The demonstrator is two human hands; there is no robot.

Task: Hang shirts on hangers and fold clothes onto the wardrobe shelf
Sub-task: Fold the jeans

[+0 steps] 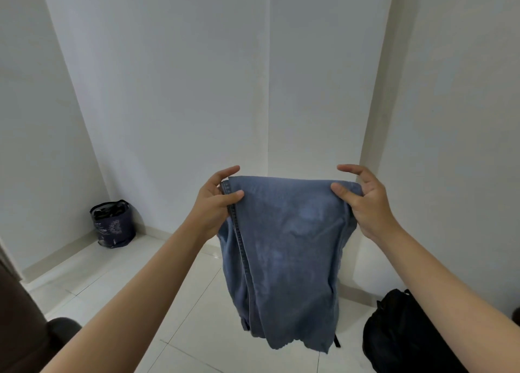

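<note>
White walls, faded blue jeans folded, pinched by hands

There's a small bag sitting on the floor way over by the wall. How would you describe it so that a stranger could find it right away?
Follow the white wall on the left down to the corner where it meets the pale tiled floor. There stands a small dark navy bag with a pale printed pattern, open at the top. Unlike the plain black backpack at lower right, it is patterned and stands upright in the corner.
</note>
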